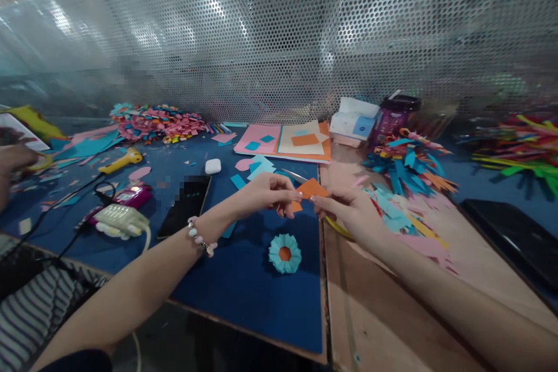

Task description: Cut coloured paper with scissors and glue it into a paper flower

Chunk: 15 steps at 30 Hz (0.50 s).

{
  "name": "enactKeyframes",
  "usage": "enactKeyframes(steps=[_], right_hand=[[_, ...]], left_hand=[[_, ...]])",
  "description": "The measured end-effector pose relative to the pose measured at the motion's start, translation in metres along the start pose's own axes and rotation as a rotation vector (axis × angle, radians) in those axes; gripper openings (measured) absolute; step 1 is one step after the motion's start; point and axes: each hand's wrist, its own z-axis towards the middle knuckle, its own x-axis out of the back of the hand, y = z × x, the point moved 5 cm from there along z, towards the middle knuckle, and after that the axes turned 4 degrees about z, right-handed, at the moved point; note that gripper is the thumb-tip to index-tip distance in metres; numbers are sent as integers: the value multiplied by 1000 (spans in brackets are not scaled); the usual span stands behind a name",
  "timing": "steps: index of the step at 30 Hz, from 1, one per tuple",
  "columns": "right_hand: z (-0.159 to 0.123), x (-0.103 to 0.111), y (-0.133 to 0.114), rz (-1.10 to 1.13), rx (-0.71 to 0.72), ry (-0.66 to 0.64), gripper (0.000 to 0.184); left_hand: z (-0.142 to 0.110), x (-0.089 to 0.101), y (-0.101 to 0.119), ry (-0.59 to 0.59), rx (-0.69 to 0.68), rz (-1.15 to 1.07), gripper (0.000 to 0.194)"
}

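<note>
Over the table's middle, my left hand [274,193] pinches the left corner of a small orange paper square [314,187]. Its near edge is pinched by my right hand [351,212], thumb and fingers pressed together. A second orange bit of paper [297,207] shows under my left fingers; whether they hold it I cannot tell. Below both hands, a light-blue paper flower [285,253] with an orange centre lies on the blue tabletop. Partly hidden behind the hands are scissors [293,175], with a metal blade and a yellow handle. Light-blue paper pieces [260,166] lie just beyond my left hand.
Paper sheets [257,139] lie near the perforated metal panel [279,40]. Left are a phone [185,203], a white earbud case [213,166], a yellow glue gun [122,160] and a power strip [120,220]. Paper strips [405,165] lie right. Another person's hand [15,160] is far left.
</note>
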Motion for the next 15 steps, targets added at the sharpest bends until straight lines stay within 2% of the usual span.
enactKeyframes(steps=[7, 11, 15], right_hand=[[-4, -9, 1, 158, -112, -61, 28], [-6, -7, -2, 242, -89, 3, 28], [-3, -7, -3, 149, -38, 10, 32]], left_hand=[[0, 0, 2, 119, -97, -67, 25], [2, -7, -1, 123, -118, -104, 26], [7, -13, -9, 171, -111, -211, 26]])
